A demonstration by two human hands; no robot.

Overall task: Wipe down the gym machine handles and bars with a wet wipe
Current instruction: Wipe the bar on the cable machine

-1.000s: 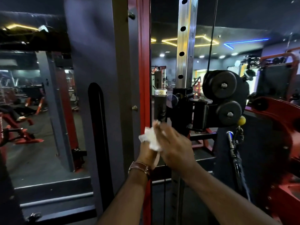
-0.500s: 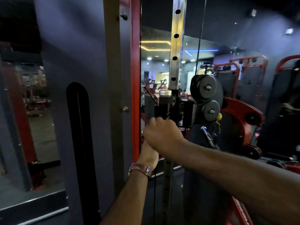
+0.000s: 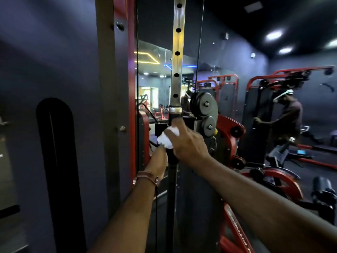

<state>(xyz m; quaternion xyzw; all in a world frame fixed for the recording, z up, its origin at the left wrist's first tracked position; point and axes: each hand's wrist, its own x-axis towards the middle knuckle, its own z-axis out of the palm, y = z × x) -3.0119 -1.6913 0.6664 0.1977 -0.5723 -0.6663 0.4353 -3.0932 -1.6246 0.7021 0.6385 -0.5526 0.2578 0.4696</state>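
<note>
A black machine handle (image 3: 175,116) with a silver cap stands upright in front of the perforated steel upright (image 3: 178,52). My right hand (image 3: 187,143) presses a crumpled white wet wipe (image 3: 167,136) against the handle's middle, with its fingers curled round both. Just below, my left hand (image 3: 159,160), a strap on its wrist, reaches to the handle's lower end (image 3: 171,157) and seems to grip it. Its fingertips are hidden behind the handle and the wipe.
Two black pulley wheels (image 3: 207,105) and a small yellow ball (image 3: 215,131) sit right of the handle. A grey and red frame panel (image 3: 109,106) fills the left. Red machines (image 3: 229,136) stand at right, where another person (image 3: 288,114) works.
The view has swung right. The wipe, hidden under my right hand half a second ago, shows again at the fingers, and that hand sits slightly higher on the handle.
</note>
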